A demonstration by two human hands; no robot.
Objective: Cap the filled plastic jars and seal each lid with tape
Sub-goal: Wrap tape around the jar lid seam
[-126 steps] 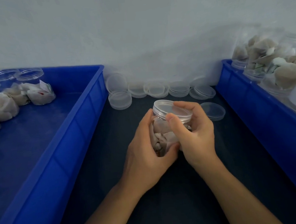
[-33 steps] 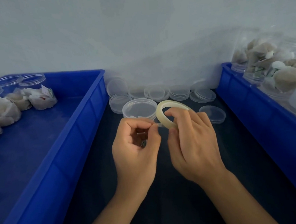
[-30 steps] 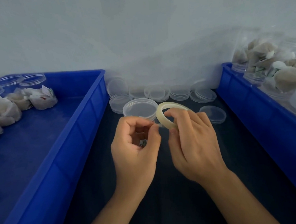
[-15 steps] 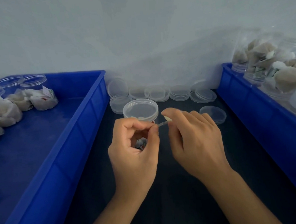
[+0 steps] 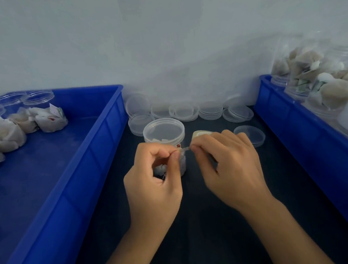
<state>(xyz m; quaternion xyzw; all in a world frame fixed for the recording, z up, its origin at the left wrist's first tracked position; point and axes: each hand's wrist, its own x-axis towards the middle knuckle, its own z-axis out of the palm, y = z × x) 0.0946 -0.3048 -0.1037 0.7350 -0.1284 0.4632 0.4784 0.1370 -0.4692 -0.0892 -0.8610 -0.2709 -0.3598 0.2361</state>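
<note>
Tape roll (image 5: 200, 134) sits mostly buried in the right hand (image 5: 229, 164) now, fingers curled round it, only a pale edge poking out near frame center. Left hand (image 5: 154, 184) pinches the free end (image 5: 183, 149) between thumb and forefinger, and a short strip is stretched between the two; a second ago the roll was up in plain view and the end barely lifted. So the tape's started, which I'd guess means wrapping comes next. The capped jar (image 5: 163, 132) stands on the dark bench (image 5: 209, 224) right behind the hands. Spare lids (image 5: 185, 111) line the wall, with blue bins to the left (image 5: 86, 161) and right (image 5: 296, 130).
</note>
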